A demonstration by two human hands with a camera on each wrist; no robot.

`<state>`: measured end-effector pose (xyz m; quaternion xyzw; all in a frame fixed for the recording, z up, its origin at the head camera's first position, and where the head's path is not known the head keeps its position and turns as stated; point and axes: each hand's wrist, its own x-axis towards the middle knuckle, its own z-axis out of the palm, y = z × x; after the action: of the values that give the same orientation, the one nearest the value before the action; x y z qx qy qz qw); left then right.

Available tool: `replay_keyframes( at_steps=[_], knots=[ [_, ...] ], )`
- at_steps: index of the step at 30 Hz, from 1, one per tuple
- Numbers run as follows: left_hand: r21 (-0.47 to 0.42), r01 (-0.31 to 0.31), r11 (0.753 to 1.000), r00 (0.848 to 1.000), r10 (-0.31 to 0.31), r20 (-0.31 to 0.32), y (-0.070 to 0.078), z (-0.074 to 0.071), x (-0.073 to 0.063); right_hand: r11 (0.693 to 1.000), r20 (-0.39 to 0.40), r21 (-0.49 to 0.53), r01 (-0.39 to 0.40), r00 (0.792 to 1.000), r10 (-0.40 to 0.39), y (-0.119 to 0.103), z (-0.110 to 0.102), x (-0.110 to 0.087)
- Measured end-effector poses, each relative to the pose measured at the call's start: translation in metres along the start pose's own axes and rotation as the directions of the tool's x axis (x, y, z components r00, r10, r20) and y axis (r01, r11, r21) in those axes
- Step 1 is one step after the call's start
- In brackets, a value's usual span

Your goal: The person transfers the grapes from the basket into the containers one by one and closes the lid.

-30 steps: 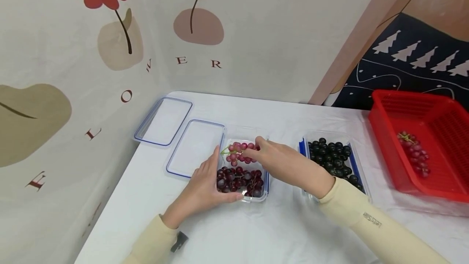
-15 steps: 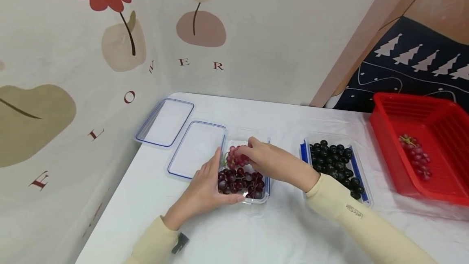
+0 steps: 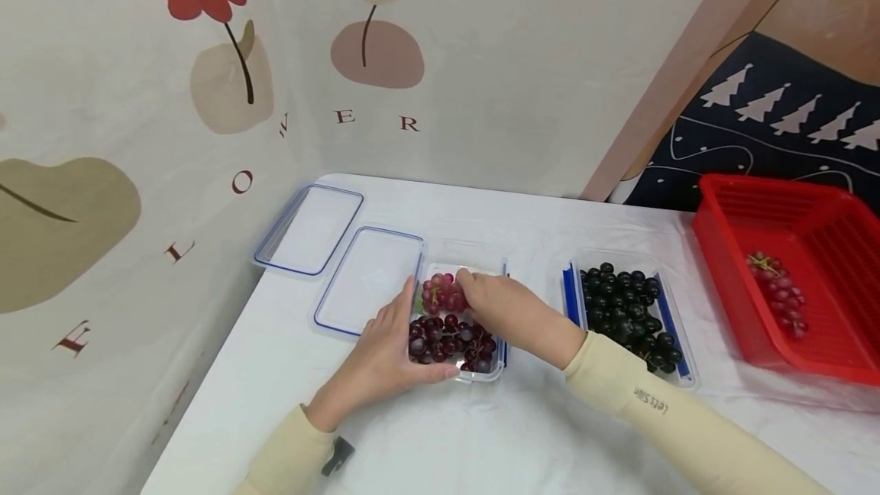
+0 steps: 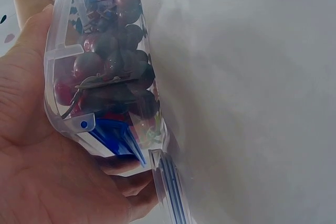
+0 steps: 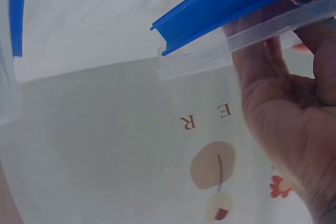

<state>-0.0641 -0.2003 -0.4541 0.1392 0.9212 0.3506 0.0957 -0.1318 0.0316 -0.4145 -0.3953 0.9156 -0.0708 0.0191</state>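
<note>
In the head view a clear plastic container (image 3: 498,374) holds a bunch of dark purple grapes (image 3: 447,338) at its near end. My left hand (image 3: 385,350) grips its left side, thumb over the near rim; the left wrist view shows fingers (image 4: 126,182) bent along the container wall. At the far end lies a smaller bunch of pinkish-red grapes (image 3: 440,292). My right hand (image 3: 505,312) reaches into the container and holds that bunch at its right side; its fingertips are partly hidden. A blue side latch (image 5: 226,9) hangs beside the right hand in the right wrist view.
To the right stands another clear container with black grapes (image 3: 622,304). Beyond it, a red plastic basket (image 3: 749,327) holds one bunch of red grapes (image 3: 777,292). Two clear lids with blue seals, the nearer lid (image 3: 371,277) and the farther lid (image 3: 316,228), lie left.
My right hand has moved left and lowered the pinkish-red grapes into the far end of the container. My left hand stays on the container's side.
</note>
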Motion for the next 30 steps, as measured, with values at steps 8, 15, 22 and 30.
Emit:
replay_keyframes(
  at_steps=[8, 15, 22, 30],
  knots=[
    [0.007, 0.001, 1.000, 1.000, -0.001, 0.000, 0.000, 0.001, 0.001, 0.974, -0.032, -0.222, 0.050, 0.998, -0.058, 0.002, 0.004, -0.005],
    [0.002, 0.007, 1.000, 1.000, -0.007, 0.011, 0.000, 0.001, 0.002, 0.995, 0.141, 0.019, -0.102, 0.985, 0.098, 0.004, -0.013, -0.004],
    [0.008, 0.004, 1.000, 1.000, -0.004, 0.005, -0.002, 0.001, 0.001, 0.979, 0.052, 0.158, -0.126, 0.991, 0.119, -0.001, -0.011, 0.003],
    [0.007, -0.004, 1.000, 1.000, 0.004, -0.005, -0.001, 0.001, -0.001, 0.915, 0.171, 0.355, -0.192, 0.976, 0.138, -0.009, -0.002, 0.011]
  ],
)
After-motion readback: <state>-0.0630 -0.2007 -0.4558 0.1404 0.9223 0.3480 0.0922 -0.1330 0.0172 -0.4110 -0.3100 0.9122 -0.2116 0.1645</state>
